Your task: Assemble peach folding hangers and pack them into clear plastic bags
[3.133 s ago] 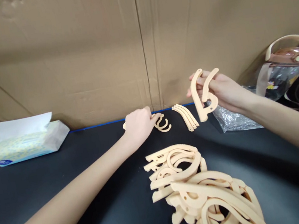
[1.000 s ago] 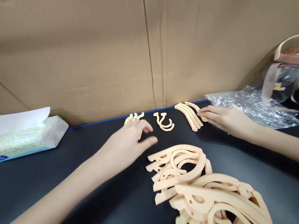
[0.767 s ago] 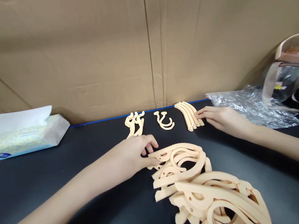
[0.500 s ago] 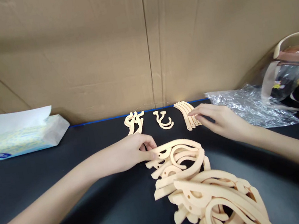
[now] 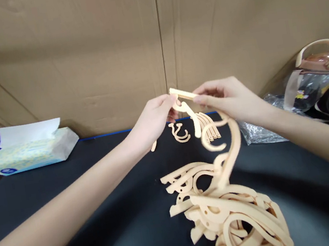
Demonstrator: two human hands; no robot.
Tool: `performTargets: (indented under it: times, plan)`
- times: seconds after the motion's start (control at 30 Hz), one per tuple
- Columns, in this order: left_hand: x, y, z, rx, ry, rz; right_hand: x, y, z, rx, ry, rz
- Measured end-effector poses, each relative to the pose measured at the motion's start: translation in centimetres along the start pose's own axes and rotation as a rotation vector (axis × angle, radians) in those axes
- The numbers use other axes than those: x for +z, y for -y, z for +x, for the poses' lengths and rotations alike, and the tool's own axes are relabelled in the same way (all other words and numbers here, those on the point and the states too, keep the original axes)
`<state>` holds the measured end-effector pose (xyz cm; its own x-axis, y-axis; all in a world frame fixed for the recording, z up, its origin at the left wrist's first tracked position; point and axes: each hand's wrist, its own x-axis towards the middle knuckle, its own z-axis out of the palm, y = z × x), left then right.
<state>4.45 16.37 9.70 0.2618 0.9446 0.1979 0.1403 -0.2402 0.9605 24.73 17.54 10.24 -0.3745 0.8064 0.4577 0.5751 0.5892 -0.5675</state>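
Observation:
Above the middle of the table, both hands are raised close together around a beige plastic folding hanger (image 5: 233, 141). My right hand (image 5: 227, 94) is closed on its upper part, and its hook and one curved arm hang down below the fingers, slightly blurred. My left hand (image 5: 157, 113) pinches the end of a narrow strip (image 5: 182, 93) that spans to my right fingertips. A notched beige piece (image 5: 193, 120) dangles beside the left fingers; whether it joins the hanger is unclear. Underneath lies a heap of similar hangers (image 5: 237, 211).
Two loose hooks (image 5: 180, 133) and a row of curved strips (image 5: 210, 126) lie at the table's back edge. Behind my left wrist shows one piece tip (image 5: 154, 146). A tissue pack (image 5: 34, 150) is left; clear plastic wrap (image 5: 259, 128) and a bottle (image 5: 316, 74) are right.
My left hand has risen from the heap, and my right hand has come from the curved strips to meet it. A hanger from the heap's far end is now up between them.

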Motion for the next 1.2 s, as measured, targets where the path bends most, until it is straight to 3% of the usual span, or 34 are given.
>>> performTargets:
  times: [0.1,0.17,0.2,0.3,0.47,0.6,0.73,0.83,0.93,1.1,1.2]
  plan:
    - [0.1,-0.8,1.2,0.053,-0.007,0.057,-1.2,0.5,1.5,-0.195,-0.095,-0.613]
    - [0.3,-0.7,1.4,0.056,0.004,0.132,-1.4,0.6,2.0,-0.279,0.012,-0.849]
    - [0.4,-0.5,1.4,0.055,-0.003,0.183,-1.3,0.5,2.1,-0.283,0.078,-0.847]
    - [1.1,0.4,0.6,0.047,-0.06,0.366,-0.5,-0.5,2.1,-0.174,0.186,-0.546]
    - [1.6,1.3,-0.9,-0.031,-0.098,0.613,-0.2,-3.6,2.4,0.002,0.224,-0.113]
    - [-1.4,2.2,0.2,-0.145,-0.065,0.703,-1.7,-5.3,2.2,0.169,0.153,0.23]
    - [-5.4,4.6,1.8,-0.264,-0.095,0.697,-2.0,-5.7,1.2,0.268,0.022,0.465]
    - [-6.4,6.0,1.9,-0.303,-0.155,0.605,-1.2,-5.4,0.6,0.32,-0.132,0.576]
    - [-5.0,5.6,0.7,-0.299,-0.126,0.39,-0.3,-4.6,0.1,0.331,-0.287,0.645]
    - [-0.3,3.1,-2.5,-0.363,0.225,-0.15,1.1,-2.8,-0.2,0.266,-0.478,0.708]
    - [1.0,2.6,-3.5,-0.362,0.176,-0.373,1.9,-2.2,-0.7,0.226,-0.529,0.717]
